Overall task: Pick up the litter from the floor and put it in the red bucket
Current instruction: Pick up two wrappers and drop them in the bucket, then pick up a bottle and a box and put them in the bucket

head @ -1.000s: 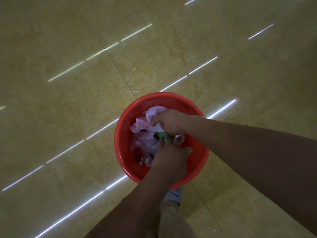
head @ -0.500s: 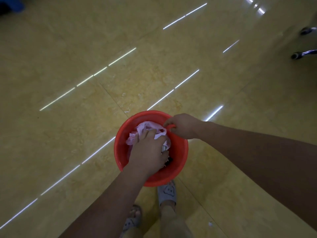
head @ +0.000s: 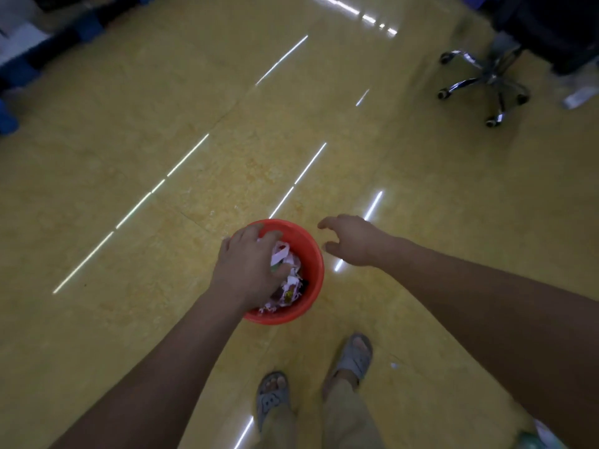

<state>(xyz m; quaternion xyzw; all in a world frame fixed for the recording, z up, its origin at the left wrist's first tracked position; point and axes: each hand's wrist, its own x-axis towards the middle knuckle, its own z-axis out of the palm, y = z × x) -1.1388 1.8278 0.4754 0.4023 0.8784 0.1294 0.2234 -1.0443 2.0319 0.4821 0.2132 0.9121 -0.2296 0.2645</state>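
Note:
The red bucket (head: 312, 264) stands on the yellow tiled floor just ahead of my feet. Pink and white crumpled litter (head: 288, 273) with some printed wrappers fills it. My left hand (head: 246, 267) is spread over the bucket's left half, fingers reaching toward the far rim and thumb down against the litter; it covers part of the contents. Clear of the rim to the bucket's right, my right hand (head: 351, 243) hovers with loosely curled fingers, holding nothing.
An office chair's wheeled chrome base (head: 486, 82) stands at the far right. Blue and dark objects (head: 19, 63) line the far left. A tiny white scrap (head: 393, 365) lies right of my sandalled feet (head: 351, 358). A white and green item (head: 534, 437) shows at the bottom right.
The view has risen and pulled back from the bucket. My right hand let go of the bucket's rim and moved off to the right. My left hand stays over the litter.

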